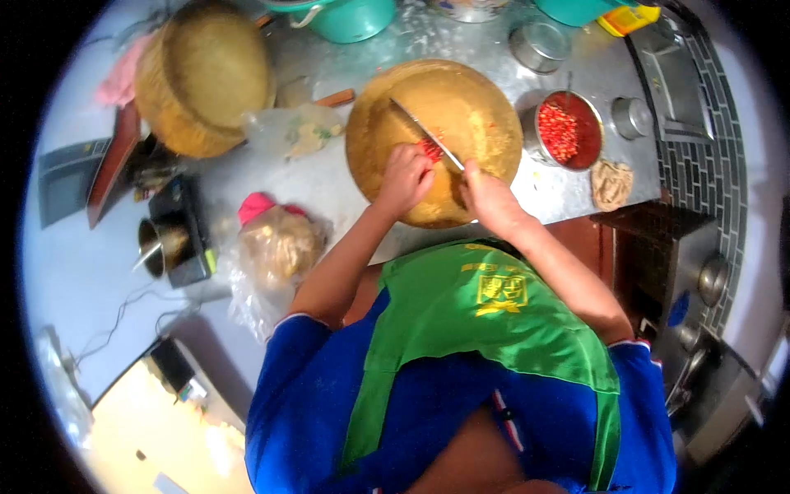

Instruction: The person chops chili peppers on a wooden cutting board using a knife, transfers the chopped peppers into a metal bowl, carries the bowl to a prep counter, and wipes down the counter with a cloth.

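Observation:
A round wooden chopping board lies on the metal table. My right hand is closed round the handle of a knife, whose blade slants up and left over the board. Small red pieces that look like chili lie beside the blade. My left hand rests on the board left of the blade, fingers curled against the red pieces. To the right of the board stands a metal pot holding chopped red pieces and a utensil.
A large round wooden vessel stands at the upper left. Plastic bags lie left of my left arm. A lidded metal container, a small metal pot, a crumpled cloth and green basins surround the board.

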`<act>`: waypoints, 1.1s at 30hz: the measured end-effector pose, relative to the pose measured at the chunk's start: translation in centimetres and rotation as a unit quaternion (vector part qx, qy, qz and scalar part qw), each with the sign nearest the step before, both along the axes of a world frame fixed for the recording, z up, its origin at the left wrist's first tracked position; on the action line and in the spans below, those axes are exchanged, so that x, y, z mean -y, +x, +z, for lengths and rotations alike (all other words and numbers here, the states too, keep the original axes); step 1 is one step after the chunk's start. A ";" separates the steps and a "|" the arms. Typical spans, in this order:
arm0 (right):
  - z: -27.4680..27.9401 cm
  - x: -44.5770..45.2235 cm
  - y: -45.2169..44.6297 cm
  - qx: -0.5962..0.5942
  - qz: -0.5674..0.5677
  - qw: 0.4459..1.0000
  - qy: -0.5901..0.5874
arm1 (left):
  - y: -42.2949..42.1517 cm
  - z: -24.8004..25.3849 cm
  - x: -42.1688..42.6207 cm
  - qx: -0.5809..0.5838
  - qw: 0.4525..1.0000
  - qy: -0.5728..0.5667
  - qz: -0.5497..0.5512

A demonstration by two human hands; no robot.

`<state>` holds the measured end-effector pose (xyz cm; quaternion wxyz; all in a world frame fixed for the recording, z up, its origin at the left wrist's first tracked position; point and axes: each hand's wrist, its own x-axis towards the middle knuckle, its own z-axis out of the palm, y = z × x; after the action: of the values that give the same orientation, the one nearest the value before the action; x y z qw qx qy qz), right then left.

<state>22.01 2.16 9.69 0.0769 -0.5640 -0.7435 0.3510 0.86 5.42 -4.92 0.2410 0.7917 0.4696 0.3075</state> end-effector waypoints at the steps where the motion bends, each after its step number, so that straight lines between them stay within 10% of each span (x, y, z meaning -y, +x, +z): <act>1: 0.3 0.0 -0.1 0.002 0.005 1.000 0.006 | 0.3 2.2 0.1 -0.004 0.998 0.057 0.015; 24: 6.6 -2.2 -0.4 0.021 0.081 0.996 -0.030 | 0.3 6.5 0.2 0.030 0.998 0.060 0.011; 33: -0.8 -0.8 -0.6 0.011 0.040 0.998 0.050 | -0.3 7.1 0.4 0.034 0.998 0.052 -0.004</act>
<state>21.37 2.98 8.89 0.0828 -0.5330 -0.7830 0.3097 0.53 5.07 2.16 0.2163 0.7945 0.4410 0.3572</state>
